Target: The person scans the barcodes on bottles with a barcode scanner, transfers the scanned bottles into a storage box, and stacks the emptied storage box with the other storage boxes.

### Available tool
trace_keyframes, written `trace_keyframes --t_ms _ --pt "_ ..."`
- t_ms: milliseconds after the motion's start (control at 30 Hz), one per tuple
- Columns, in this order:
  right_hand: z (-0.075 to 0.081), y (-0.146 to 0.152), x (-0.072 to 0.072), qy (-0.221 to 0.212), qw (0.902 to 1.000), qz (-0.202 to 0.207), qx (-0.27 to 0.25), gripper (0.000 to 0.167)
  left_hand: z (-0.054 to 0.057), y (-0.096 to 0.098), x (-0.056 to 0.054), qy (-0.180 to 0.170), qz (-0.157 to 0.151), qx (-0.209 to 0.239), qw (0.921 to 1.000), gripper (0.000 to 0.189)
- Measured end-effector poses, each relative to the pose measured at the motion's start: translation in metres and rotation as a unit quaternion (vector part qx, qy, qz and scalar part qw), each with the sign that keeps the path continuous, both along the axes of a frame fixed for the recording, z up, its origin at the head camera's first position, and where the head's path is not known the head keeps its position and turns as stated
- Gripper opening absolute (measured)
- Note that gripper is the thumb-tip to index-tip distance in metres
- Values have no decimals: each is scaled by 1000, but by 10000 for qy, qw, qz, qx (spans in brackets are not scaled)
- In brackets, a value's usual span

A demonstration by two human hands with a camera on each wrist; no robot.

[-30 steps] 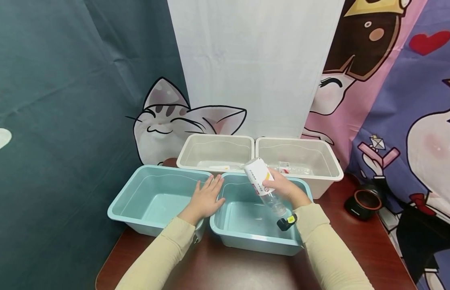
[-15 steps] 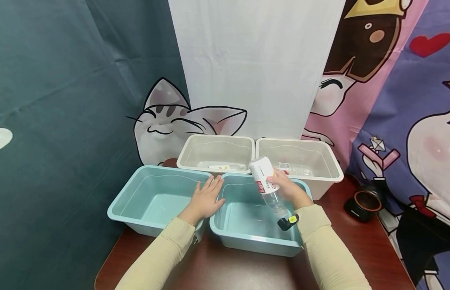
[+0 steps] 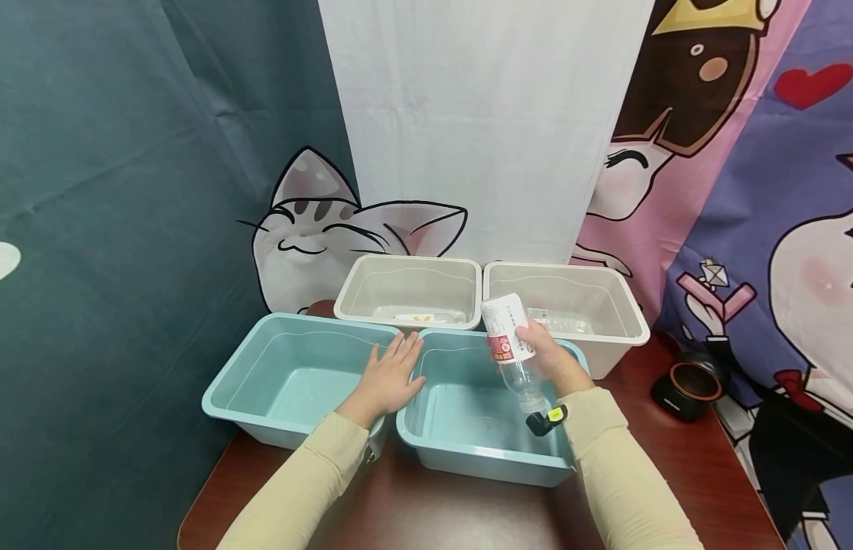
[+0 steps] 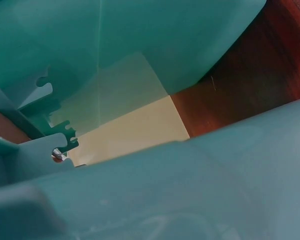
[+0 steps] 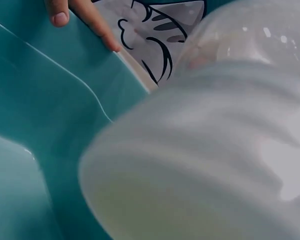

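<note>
Head view, nearest first: a reddish-brown tabletop (image 3: 461, 508) runs beneath two forearms in pale yellow sleeves (image 3: 626, 458), with a small black device (image 3: 546, 419) bearing a yellow-green patch at the right wrist. Beyond it stand two rectangular light-blue plastic bins, side by side; the right blue bin (image 3: 481, 463) sits close to the left blue bin (image 3: 251, 382). Across their neighbouring rims lies the left hand (image 3: 387, 380), its fingers straight and slightly spread, free of any object and covering part of both edges. In the left wrist view, blue plastic walls block most of the scene, with tabletop showing in the gap.

Over the right blue bin, the right hand (image 3: 546, 353) grasps a clear plastic bottle with a white, red-marked label (image 3: 510, 336), fingers and thumb wrapped round it. The bottle is tilted, its base up and away, its neck slanting down toward the wrist; in the right wrist view it looms blurred, hiding much of what lies behind.

Farther back, two rectangular beige bins stand behind the blue ones, which hide their lower fronts. The left beige bin (image 3: 420, 279) and the right beige bin (image 3: 557, 283) each contain a clear item lying low, the right one partly masked by the hand. Rightward sits a black rounded object (image 3: 691, 386); cartoon-printed cloth (image 3: 454, 114) hangs behind everything.
</note>
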State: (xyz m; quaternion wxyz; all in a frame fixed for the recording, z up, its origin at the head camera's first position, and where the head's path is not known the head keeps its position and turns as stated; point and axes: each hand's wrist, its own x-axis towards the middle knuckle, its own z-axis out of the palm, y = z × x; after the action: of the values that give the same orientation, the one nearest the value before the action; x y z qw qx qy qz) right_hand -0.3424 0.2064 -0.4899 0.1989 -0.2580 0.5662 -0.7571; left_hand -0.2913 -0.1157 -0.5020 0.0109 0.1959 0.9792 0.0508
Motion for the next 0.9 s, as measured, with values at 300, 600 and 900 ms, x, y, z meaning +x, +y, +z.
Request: trace_keyframes --t_ms 300,600,900 --pt "-1 -2 -1 -22 9998 -220 6 30 -1 0 0 4 -19 58 10000 74" --pt "-1 1 -1 309 9994 -158 67 36 1 0 1 -41 -1 37 10000 74" --pt "8 3 -4 447 9982 -223 -346 42 0 0 0 -49 -9 30 10000 74"
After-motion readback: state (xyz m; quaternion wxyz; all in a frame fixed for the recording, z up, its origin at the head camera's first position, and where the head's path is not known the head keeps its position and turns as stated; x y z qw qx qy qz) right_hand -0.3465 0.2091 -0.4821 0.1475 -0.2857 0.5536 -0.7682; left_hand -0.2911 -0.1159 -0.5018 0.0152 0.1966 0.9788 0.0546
